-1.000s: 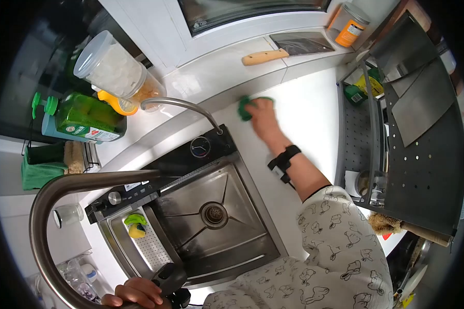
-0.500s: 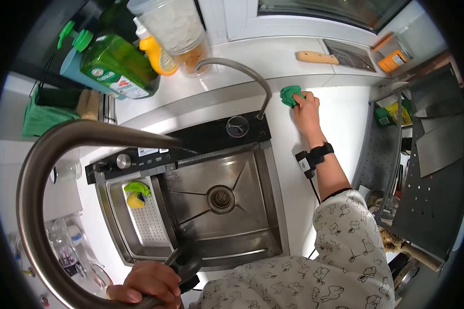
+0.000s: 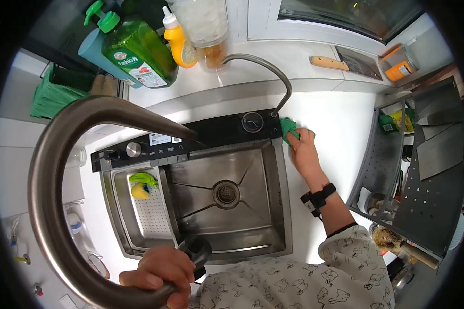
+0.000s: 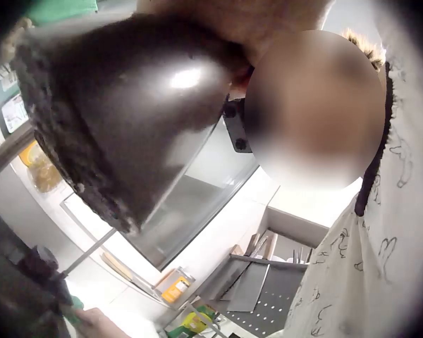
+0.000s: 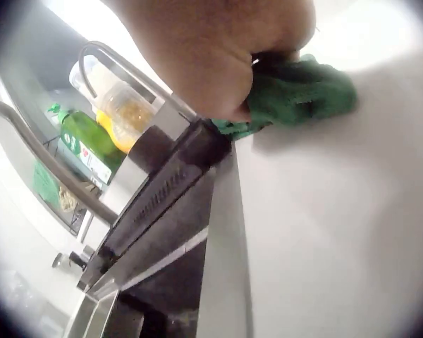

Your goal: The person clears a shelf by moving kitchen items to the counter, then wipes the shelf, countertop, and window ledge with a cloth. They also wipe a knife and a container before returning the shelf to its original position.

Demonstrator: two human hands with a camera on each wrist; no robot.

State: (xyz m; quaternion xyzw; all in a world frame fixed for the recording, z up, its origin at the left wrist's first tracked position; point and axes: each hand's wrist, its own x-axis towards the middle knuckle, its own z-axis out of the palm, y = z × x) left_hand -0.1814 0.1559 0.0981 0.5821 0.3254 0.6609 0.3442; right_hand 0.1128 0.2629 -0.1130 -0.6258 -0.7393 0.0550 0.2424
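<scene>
In the head view my right hand (image 3: 305, 154) grips a green cloth (image 3: 288, 129) on the white counter, against the right end of the sink's black panel (image 3: 216, 126). The right wrist view shows the cloth (image 5: 303, 95) bunched under the hand (image 5: 218, 56), beside the sink's edge. My left hand (image 3: 162, 273) holds the end of the large curved faucet (image 3: 46, 175), its fingers wrapped round the pipe by the dark spray head (image 3: 197, 250). In the left wrist view that dark head (image 4: 134, 105) fills the upper left.
The steel sink (image 3: 206, 221) has a side tray with a yellow and a green item. A thin faucet (image 3: 273, 72) arches beside the cloth. On the ledge stand a green soap bottle (image 3: 139, 51), a yellow bottle (image 3: 180, 46) and a knife (image 3: 330, 63). A dark rack (image 3: 428, 195) is at right.
My right hand has moved the cloth from beside the back ledge toward the sink panel's right end. The left hand still holds the faucet, and the head view has shifted.
</scene>
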